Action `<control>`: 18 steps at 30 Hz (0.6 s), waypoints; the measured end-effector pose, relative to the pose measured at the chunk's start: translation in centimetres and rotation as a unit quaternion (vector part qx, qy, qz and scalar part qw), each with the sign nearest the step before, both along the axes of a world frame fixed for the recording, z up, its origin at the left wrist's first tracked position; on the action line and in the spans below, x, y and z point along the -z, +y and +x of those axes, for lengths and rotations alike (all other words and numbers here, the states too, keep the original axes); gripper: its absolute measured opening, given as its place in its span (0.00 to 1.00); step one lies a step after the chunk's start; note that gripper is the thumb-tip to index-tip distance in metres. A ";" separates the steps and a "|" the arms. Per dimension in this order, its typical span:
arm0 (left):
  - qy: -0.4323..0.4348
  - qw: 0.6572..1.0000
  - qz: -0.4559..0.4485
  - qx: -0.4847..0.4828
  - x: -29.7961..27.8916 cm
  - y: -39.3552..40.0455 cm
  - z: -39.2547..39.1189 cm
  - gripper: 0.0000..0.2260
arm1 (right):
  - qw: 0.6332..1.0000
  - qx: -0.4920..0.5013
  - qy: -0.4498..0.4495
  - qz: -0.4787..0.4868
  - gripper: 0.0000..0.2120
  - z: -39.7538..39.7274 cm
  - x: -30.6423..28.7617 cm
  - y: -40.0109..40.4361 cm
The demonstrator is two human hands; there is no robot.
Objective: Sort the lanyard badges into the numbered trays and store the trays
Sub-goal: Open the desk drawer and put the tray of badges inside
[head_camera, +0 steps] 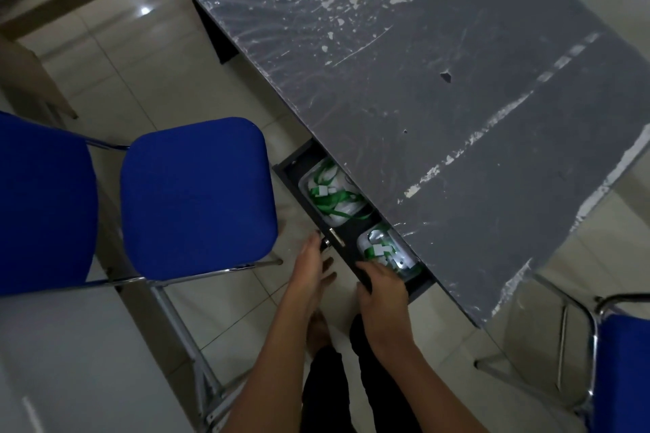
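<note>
desk: dark grey, white scuffs and flecks; drawer under its edge: black; lanyards inside drawer: green, white tags; chair seat left of desk: blue

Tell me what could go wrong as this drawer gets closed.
The right hand grips over the drawer front; its fingers could get pinched under the desk edge. Green lanyards stick up out of the trays and may snag or jam as the drawer slides in.

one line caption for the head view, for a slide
Both hands at the open desk drawer holding two trays of green lanyards.
</note>
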State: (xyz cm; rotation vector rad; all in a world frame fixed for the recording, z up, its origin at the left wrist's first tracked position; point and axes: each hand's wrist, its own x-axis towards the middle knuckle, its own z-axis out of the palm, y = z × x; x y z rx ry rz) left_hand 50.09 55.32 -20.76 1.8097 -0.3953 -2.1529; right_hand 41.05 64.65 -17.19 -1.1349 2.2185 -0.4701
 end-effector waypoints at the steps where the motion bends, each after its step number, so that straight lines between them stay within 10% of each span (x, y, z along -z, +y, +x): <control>1: 0.017 1.000 0.008 -0.007 0.1 0.4 -0.2 0.20 | 1.000 0.016 -0.007 -0.002 0.16 0.0 -0.1 0.5; 10: -0.018 0.997 -0.037 -0.060 0.8 1.0 -0.9 0.15 | 0.961 0.257 -0.103 -0.022 0.04 0.9 -0.3 5.2; 18: 0.005 0.995 -0.062 -0.072 -0.8 1.6 -0.7 0.16 | 0.879 0.451 -0.155 0.007 0.15 1.9 -1.8 6.1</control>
